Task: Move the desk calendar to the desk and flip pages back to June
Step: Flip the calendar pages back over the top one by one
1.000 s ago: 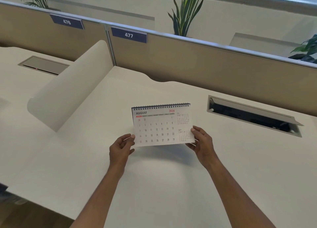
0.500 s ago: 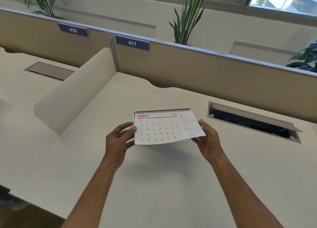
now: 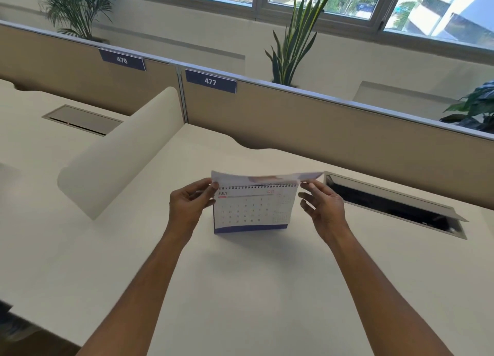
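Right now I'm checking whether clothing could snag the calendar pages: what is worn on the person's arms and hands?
Nothing visible. The left hand and right hand are bare, without gloves, rings or watch, and both forearms are bare to the frame's edge, no sleeves showing.

White desk calendar with navy base, cream desk.

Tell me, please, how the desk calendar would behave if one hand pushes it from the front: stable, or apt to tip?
The desk calendar is probably light: thin paper pages on a wire spiral. It stands upright on a narrow blue base on the desk, so a push near the top may tip it backward. The lifted page looks floppy; it bows between the left hand and right hand.
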`<state>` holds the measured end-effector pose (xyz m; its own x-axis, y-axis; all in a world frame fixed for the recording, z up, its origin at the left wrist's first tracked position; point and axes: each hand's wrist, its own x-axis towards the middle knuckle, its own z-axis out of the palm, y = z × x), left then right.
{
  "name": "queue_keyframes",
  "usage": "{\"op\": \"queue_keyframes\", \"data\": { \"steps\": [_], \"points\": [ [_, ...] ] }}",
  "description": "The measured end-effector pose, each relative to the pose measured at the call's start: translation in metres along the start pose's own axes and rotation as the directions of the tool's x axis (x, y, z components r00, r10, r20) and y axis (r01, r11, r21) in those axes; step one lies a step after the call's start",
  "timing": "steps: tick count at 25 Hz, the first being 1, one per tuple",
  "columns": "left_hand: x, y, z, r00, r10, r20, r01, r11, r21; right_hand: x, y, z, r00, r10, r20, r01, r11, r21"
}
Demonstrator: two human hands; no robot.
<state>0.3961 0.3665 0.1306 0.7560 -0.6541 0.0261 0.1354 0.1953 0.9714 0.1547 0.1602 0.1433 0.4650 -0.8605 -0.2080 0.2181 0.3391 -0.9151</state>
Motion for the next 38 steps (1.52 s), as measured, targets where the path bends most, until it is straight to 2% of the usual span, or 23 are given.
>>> {"op": "queue_keyframes", "data": {
  "steps": [4, 12, 18, 25, 30, 38],
  "points": [
    [0.017, -0.006, 0.003, 0.997, 0.023, -0.070, -0.018, 0.997, 0.081, 0.014, -0.001, 0.008, 0.999, -0.033, -0.038, 0.030, 0.998, -0.056],
    [0.033, -0.024, 0.003, 0.981, -0.052, -0.188, 0.089, 0.977, 0.192, 0.038, 0.007, 0.017, 0.983, -0.062, -0.175, 0.030, 0.984, -0.176],
    [0.041, -0.033, 0.004, 0.972, -0.085, -0.221, 0.137, 0.963, 0.234, 0.049, 0.019, 0.019, 0.972, -0.058, -0.227, 0.007, 0.976, -0.218],
    [0.050, -0.039, 0.009, 0.937, -0.190, -0.294, 0.253, 0.948, 0.194, 0.054, 0.026, 0.020, 0.967, -0.003, -0.255, -0.048, 0.980, -0.195],
    [0.052, -0.043, 0.012, 0.917, -0.268, -0.296, 0.314, 0.942, 0.119, 0.052, 0.028, 0.021, 0.967, 0.028, -0.254, -0.071, 0.984, -0.162],
    [0.036, -0.049, 0.004, 0.931, -0.292, -0.221, 0.305, 0.952, 0.025, 0.045, 0.033, 0.021, 0.965, 0.039, -0.261, -0.089, 0.979, -0.183]
  ]
}}
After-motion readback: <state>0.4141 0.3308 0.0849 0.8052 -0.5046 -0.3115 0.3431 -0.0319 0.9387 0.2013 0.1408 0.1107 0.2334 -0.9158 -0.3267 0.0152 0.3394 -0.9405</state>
